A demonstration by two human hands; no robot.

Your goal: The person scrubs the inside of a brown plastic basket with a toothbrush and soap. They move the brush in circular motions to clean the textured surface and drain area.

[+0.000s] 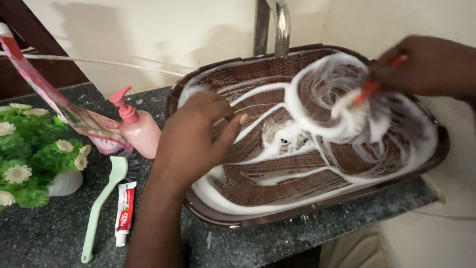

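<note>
1. Basin: brown rectangular ribbed washbasin (297, 191) sits on a dark speckled stone counter (44, 228), streaked with white foam (307, 106) in curved bands and a ring around the drain (283, 139).
2. Left hand (196, 136): rests on the basin's left inner slope, palm down, fingers together and slightly bent, thumb stretched toward the drain. It holds nothing.
3. Right hand (421, 67): over the basin's upper right part, fingers clamped on an orange-handled brush (372, 89). The brush head is buried in foam against the basin wall; hand and brush are motion-blurred.
4. Tap: steel tap (280, 25) rises behind the basin at the back wall.
5. Counter, left of the basin: pink pump soap bottle (139, 129) just beside the rim; a pink printed refill pouch (64, 106) leaning against the bottle; a pale green long-handled brush (101, 203) lying flat; a small white and red tube (125, 212) just beside it.
6. Far left: white pot of green artificial plants with cream flowers (29, 159).
</note>
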